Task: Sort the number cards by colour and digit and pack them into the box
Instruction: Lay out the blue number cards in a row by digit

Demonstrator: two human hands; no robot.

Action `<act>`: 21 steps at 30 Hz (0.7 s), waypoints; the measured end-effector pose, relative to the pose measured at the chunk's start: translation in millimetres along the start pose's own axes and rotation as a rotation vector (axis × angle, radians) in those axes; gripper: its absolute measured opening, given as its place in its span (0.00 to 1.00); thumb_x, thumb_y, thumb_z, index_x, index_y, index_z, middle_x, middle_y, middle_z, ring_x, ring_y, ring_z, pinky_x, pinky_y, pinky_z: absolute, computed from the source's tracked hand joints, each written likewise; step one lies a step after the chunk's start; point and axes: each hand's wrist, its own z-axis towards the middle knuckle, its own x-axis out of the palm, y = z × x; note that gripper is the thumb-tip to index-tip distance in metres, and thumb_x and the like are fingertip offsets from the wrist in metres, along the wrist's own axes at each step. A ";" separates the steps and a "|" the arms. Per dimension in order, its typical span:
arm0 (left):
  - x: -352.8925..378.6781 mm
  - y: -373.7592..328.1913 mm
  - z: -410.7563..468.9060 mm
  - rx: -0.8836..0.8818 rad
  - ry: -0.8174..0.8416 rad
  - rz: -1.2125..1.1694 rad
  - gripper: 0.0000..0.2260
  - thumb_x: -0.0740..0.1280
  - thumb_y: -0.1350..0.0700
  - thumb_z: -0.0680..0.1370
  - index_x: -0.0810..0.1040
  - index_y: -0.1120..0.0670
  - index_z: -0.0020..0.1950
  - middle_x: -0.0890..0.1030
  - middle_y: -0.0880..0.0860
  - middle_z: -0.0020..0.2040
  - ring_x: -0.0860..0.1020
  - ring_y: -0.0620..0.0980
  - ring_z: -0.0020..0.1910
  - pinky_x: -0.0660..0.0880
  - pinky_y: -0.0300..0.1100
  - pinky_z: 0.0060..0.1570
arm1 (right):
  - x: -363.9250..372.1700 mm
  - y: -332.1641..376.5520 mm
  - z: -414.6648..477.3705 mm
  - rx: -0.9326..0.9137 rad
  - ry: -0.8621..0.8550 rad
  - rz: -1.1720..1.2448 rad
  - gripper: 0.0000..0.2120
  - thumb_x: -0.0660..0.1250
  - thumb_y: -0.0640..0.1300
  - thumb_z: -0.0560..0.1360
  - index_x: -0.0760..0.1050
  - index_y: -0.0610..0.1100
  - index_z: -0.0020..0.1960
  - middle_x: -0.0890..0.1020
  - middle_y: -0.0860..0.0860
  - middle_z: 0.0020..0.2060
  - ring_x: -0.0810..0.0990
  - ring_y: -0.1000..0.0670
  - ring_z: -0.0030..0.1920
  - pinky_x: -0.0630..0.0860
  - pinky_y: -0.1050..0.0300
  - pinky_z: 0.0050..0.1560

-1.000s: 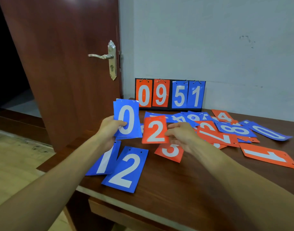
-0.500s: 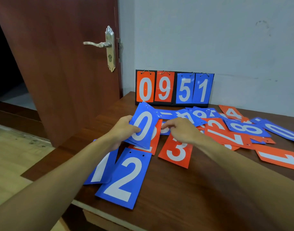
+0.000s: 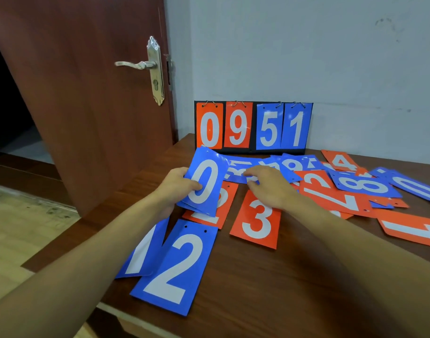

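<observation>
Number cards — glossy blue and orange, white digits — lay scattered mid-frame across the table; the left hand gripped a blue 0 stack, the right hand pinched a blue card.

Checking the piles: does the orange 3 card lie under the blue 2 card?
No, the orange 3 card lies beside the blue 2 card, not touching it.

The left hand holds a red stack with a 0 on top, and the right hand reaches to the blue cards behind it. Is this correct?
Not quite. The head view shows the stack in the left hand is blue, not red; the rest is right.
</observation>
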 end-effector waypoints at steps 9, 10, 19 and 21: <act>1.0 -32.5 -22.2 0.133 0.111 -0.022 0.13 0.73 0.60 0.72 0.77 0.54 0.55 0.83 0.53 0.50 0.83 0.52 0.47 0.81 0.46 0.44 | -24.6 39.4 -6.2 0.145 -0.148 0.937 0.22 0.71 0.48 0.74 0.69 0.45 0.64 0.80 0.50 0.54 0.81 0.51 0.50 0.80 0.58 0.43; 2.3 -35.4 -26.0 0.142 0.121 -0.021 0.14 0.74 0.59 0.72 0.77 0.55 0.56 0.84 0.53 0.50 0.84 0.52 0.47 0.81 0.47 0.45 | -26.4 40.8 -8.2 0.141 -0.191 0.914 0.20 0.71 0.46 0.73 0.70 0.45 0.62 0.80 0.50 0.53 0.81 0.51 0.50 0.81 0.58 0.44; 4.8 -31.4 -56.2 0.127 0.138 -0.079 0.07 0.62 0.54 0.80 0.76 0.55 0.54 0.84 0.53 0.48 0.84 0.50 0.42 0.82 0.43 0.41 | -37.5 24.1 -42.4 0.243 -0.257 0.822 0.09 0.70 0.41 0.74 0.74 0.46 0.53 0.81 0.48 0.51 0.81 0.49 0.50 0.81 0.51 0.49; -1.1 -26.6 -55.3 0.094 0.086 -0.076 0.06 0.63 0.54 0.80 0.76 0.55 0.53 0.85 0.54 0.48 0.84 0.52 0.43 0.82 0.46 0.43 | -37.2 21.5 -43.9 0.286 -0.255 0.832 0.09 0.70 0.41 0.74 0.73 0.46 0.53 0.82 0.47 0.52 0.82 0.47 0.51 0.81 0.46 0.52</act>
